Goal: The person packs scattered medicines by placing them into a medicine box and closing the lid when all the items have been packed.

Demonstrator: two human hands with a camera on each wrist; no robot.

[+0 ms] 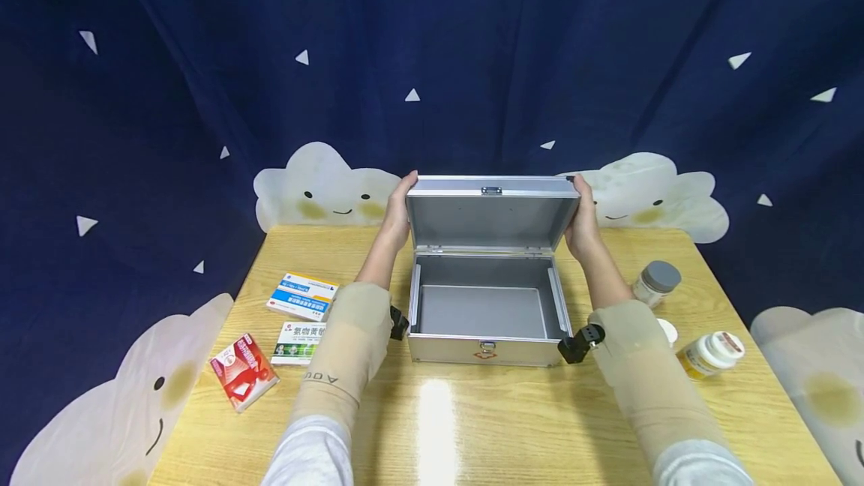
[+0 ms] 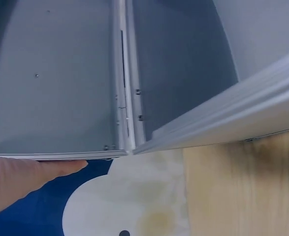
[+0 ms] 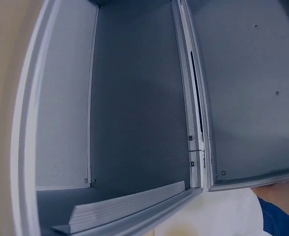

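A silver aluminium case (image 1: 487,351) stands on the table with its lid (image 1: 493,220) raised, showing a bare grey interior (image 1: 481,312). My left hand (image 1: 398,210) holds the lid's left end near its top corner; its fingers are partly hidden. At the opposite end, my right hand (image 1: 582,225) grips the lid, with some fingers out of sight behind it. The left wrist view shows part of the left hand (image 2: 28,174) against the lid's outer side. Only a little of the right hand (image 3: 284,194) appears beneath the lid edge in the right wrist view.
Left of the case lie a blue-white medicine box (image 1: 302,296), a green-white box (image 1: 297,343) and a red box (image 1: 244,371). On the right are a grey-capped bottle (image 1: 656,283), a white-capped bottle (image 1: 712,355) and a white lid (image 1: 668,331) partly behind the forearm.
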